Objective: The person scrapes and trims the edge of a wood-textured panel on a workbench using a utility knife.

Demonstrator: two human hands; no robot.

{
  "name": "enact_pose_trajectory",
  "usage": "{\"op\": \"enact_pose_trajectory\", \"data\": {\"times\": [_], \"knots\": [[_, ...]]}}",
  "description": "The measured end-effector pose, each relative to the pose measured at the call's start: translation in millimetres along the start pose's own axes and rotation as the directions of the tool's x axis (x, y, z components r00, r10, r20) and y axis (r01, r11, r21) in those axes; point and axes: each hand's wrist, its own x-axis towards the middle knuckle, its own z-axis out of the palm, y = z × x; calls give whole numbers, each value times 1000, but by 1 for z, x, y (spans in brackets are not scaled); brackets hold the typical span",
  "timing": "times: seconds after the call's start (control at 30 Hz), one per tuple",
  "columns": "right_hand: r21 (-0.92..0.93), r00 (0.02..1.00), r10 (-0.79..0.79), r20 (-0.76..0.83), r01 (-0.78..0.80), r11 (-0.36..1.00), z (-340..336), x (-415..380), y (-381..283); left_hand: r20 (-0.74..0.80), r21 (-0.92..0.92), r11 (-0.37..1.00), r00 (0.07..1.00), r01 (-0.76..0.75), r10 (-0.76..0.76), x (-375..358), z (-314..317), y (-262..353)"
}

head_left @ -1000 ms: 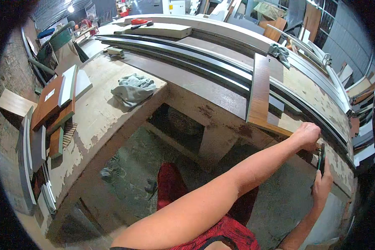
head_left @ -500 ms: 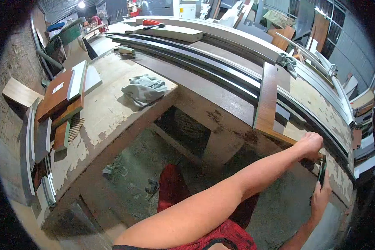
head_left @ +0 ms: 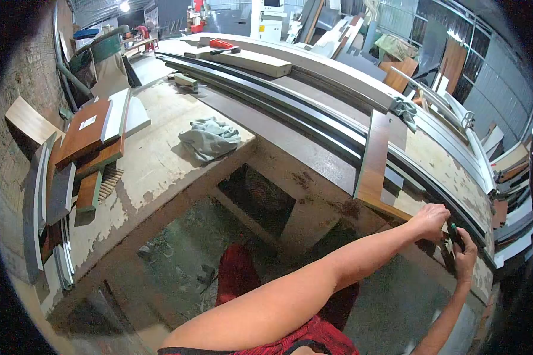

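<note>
My left hand [head_left: 432, 220] is closed, fingers curled down, at the right end of a narrow wood strip [head_left: 386, 212] along the bench's near edge. What its fingertips pinch is hidden beneath it. My right hand [head_left: 465, 255] is wrapped round a slim dark hand tool [head_left: 456, 235] with a green end, held upright just right of my left hand. The tool's exact kind cannot be made out. A brown wood-grain board [head_left: 373, 155] lies across the long dark metal profiles [head_left: 290, 97], meeting the strip at its near end.
A grey cloth [head_left: 209, 139] lies on the worn bench top [head_left: 154, 157]. Brown and white board offcuts [head_left: 84, 133] are stacked at the left. A red-handled tool [head_left: 221, 44] rests on a pale beam [head_left: 260, 62]. Another rag [head_left: 404, 111] sits at the right.
My right hand has lifted and turned the dark tool, so its green end now shows beside my left hand. My left hand has shifted slightly; the camera view has tilted a little.
</note>
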Motion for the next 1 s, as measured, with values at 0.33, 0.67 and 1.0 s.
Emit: {"op": "enact_pose_trajectory", "data": {"times": [0.33, 0.67, 1.0], "knots": [[-22, 995, -95, 7, 95, 995, 17, 25, 40, -110, 67, 997, 993, -46, 53, -1, 9, -1], [-384, 995, 95, -38, -102, 918, 38, 27, 43, 21, 183, 979, 996, -87, 85, -1, 15, -5], [-320, 977, 199, 81, -164, 933, 35, 25, 30, -7, 242, 956, 985, -166, 173, -6, 14, -5]]}}
